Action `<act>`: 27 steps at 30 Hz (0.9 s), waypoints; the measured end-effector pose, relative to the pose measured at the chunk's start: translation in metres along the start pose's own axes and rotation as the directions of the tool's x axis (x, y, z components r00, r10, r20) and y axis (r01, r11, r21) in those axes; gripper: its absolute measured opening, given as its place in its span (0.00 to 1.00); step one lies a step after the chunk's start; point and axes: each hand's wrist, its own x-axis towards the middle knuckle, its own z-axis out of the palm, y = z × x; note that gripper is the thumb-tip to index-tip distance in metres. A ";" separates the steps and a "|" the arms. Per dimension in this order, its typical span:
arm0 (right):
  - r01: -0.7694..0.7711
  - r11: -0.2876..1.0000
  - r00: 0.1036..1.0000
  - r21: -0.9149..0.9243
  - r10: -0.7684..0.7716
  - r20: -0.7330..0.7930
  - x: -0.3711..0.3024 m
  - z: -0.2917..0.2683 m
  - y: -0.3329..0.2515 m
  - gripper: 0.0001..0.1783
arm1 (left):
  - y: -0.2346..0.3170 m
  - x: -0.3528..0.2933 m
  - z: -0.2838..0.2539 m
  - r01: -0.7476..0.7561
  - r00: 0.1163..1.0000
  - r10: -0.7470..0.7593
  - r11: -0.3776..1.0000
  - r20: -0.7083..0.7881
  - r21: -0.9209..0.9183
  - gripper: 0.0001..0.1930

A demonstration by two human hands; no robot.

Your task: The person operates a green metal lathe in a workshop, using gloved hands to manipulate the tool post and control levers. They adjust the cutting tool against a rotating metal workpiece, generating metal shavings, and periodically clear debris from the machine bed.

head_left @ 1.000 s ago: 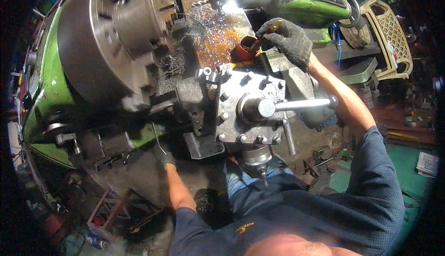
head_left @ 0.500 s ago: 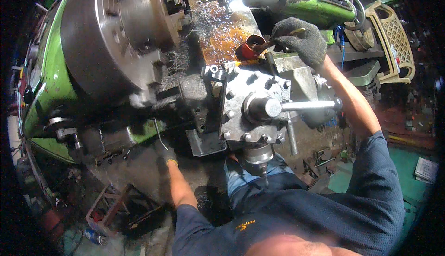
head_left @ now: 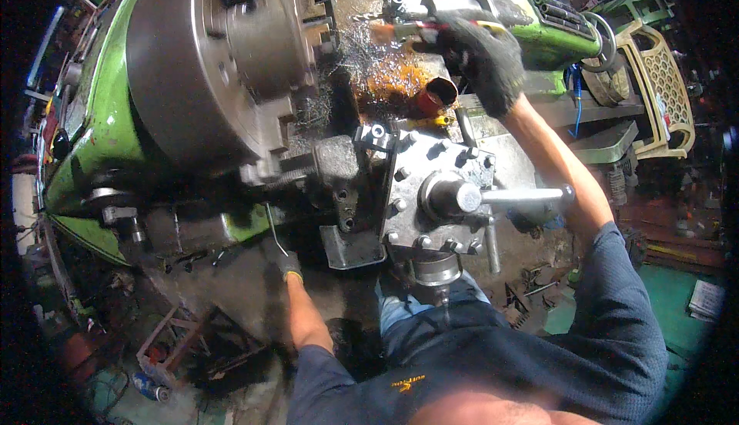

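Observation:
My right hand (head_left: 485, 59), in a dark grey work glove, is closed round a brush (head_left: 406, 31) with a pale handle. The brush points left, close to the drill bit (head_left: 368, 17) held at the tailstock (head_left: 504, 21). Below that hand an open red can (head_left: 436, 96) stands on the oily, chip-strewn slide (head_left: 385, 78). Low on the left, my left hand (head_left: 289, 262), also gloved, is at the lower end of a thin bent metal lever (head_left: 272, 225) and appears closed on it; shadow dims its fingers.
A large lathe chuck (head_left: 181, 71) grips a round metal workpiece (head_left: 265, 32); their edges are blurred. The square tool post (head_left: 431, 217) with its long handle (head_left: 527, 195) stands between my arms. A beige plastic chair (head_left: 662, 86) is at right, a metal frame (head_left: 181, 340) on the floor at lower left.
My right hand has lifted the brush out of the red can and moved it up and left to the drill bit. The left hand stays at the lever. The whole view has shifted slightly.

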 end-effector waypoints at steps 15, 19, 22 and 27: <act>-0.387 0.869 0.892 0.308 0.437 -0.114 0.038 0.041 -0.028 0.13 | -0.002 -0.012 -0.007 0.082 0.996 -0.077 0.992 0.053 -0.101 0.04; -0.123 0.960 0.986 0.252 0.146 -0.077 0.018 0.022 -0.033 0.14 | 0.006 -0.019 -0.016 0.110 0.990 -0.089 0.975 0.112 -0.192 0.05; -0.316 0.895 0.939 0.315 0.342 -0.032 0.001 -0.010 -0.054 0.13 | 0.013 -0.030 -0.034 0.181 0.973 -0.107 0.904 0.204 -0.387 0.05; -0.581 0.789 0.809 0.200 0.586 0.042 -0.027 -0.046 -0.043 0.10 | 0.104 -0.063 -0.104 0.239 0.922 0.071 0.669 0.380 -0.704 0.07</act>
